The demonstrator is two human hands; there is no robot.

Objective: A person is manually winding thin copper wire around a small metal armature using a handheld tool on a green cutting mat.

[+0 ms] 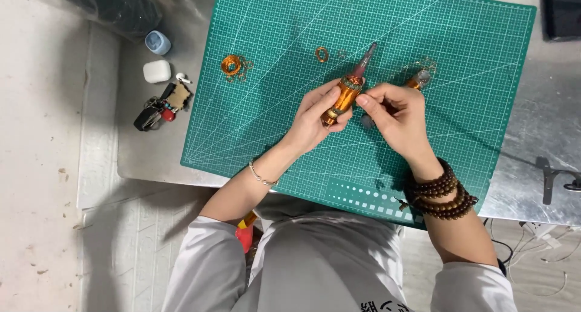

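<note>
Both forearms rise from the lower edge of the frame and converge toward the centre. The left hand [313, 119] sits just left of centre, fingers curled closed in a grip, thumb pointing up and right. The right hand [396, 119] sits just right of centre, fingertips pinched together and turned toward the left hand, wrist bent.

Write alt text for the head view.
Over a green cutting mat, the left hand holds an orange coil-wound tool while the right hand pinches beside it. Small copper wire coils lie on the mat.
</note>
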